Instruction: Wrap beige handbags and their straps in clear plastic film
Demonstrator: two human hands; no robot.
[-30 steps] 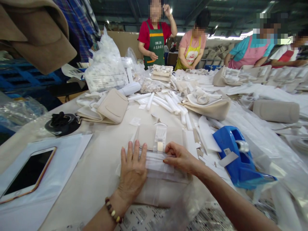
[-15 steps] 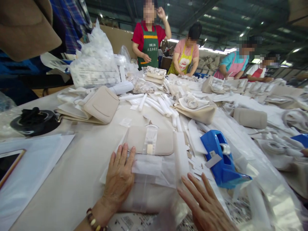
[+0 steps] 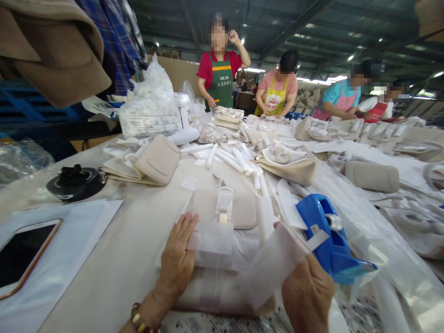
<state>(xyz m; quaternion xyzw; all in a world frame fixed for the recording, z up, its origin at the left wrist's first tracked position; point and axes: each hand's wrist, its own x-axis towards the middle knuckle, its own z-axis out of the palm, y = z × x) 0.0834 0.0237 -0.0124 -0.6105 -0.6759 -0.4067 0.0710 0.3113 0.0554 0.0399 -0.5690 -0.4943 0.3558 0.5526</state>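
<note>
A beige bag (image 3: 239, 210) lies in front of me, half wrapped in thin white paper (image 3: 215, 238). My left hand (image 3: 176, 259) rests flat on the paper's left side, fingers stretched out. My right hand (image 3: 307, 291) is low at the right, closed on a loose white paper sheet (image 3: 272, 263) that it lifts off the table. A blue tape dispenser (image 3: 328, 238) stands just right of that sheet.
A phone (image 3: 24, 252) lies on a white sheet at the left, with a black round object (image 3: 74, 182) behind it. Beige bags (image 3: 157, 159), white paper rolls (image 3: 231, 157) and a stuffed plastic sack (image 3: 151, 101) crowd the table. Several aproned people (image 3: 220, 76) work at the far side.
My right hand left the wrapped bag, swung down to the right, and now grips a white sheet and raises it. My left hand stayed pressed on the paper.
</note>
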